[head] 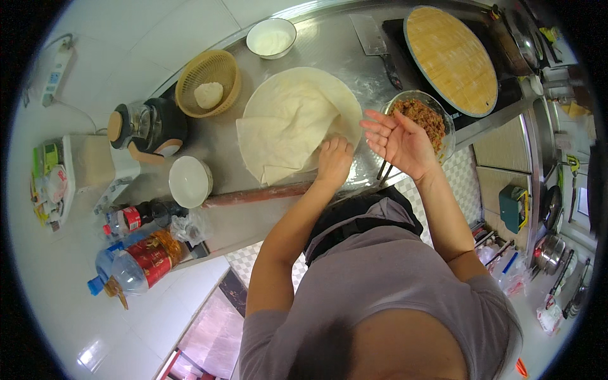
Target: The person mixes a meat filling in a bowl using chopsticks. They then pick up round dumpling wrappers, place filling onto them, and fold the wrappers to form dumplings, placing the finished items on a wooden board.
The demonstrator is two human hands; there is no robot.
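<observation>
A large thin dough sheet (285,128), folded and wrinkled, lies over a round pale board (346,99) on the metal counter. My left hand (335,159) rests at the lower right edge of the dough, fingers curled; whether it pinches the dough is hard to tell. Over the near edge of a glass bowl of minced filling (424,118) is my right hand (401,142), palm up, fingers spread, holding nothing. Dark chopsticks (384,172) stick out below that bowl, partly hidden. A rolling pin (256,194) lies along the counter's front edge.
Beyond the board are a bowl of white powder (270,39), a cleaver (368,35) and a basket (209,114) with a dough lump (209,95). An empty white bowl (190,182), a blender jug (152,126) and bottles (147,261) stand left. A round slatted tray (451,61) covers the cooktop.
</observation>
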